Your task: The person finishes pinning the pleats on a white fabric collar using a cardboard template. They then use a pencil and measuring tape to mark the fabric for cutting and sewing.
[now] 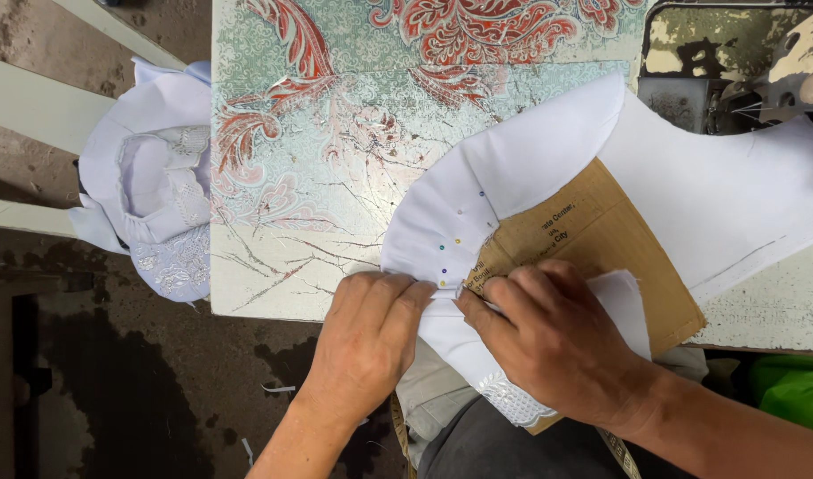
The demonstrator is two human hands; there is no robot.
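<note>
Head view, from left: a heap of white garments (154, 200) hangs off the patterned table (318, 133). Near the table's near edge, the left hand (368, 333) pinches the white fabric (513, 168), fingers closed on its pinned fold. The right hand (557, 341), fingers curled, presses it onto the cardboard pattern (619, 244).

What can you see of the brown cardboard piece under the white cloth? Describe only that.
The cardboard template is flat, brown and stiff-looking, with dark print on it. It lies on the patterned table, its lower end past the edge. White fabric wraps its curved left edge, held by coloured-headed pins. The left hand and right hand press the fabric there.
</note>
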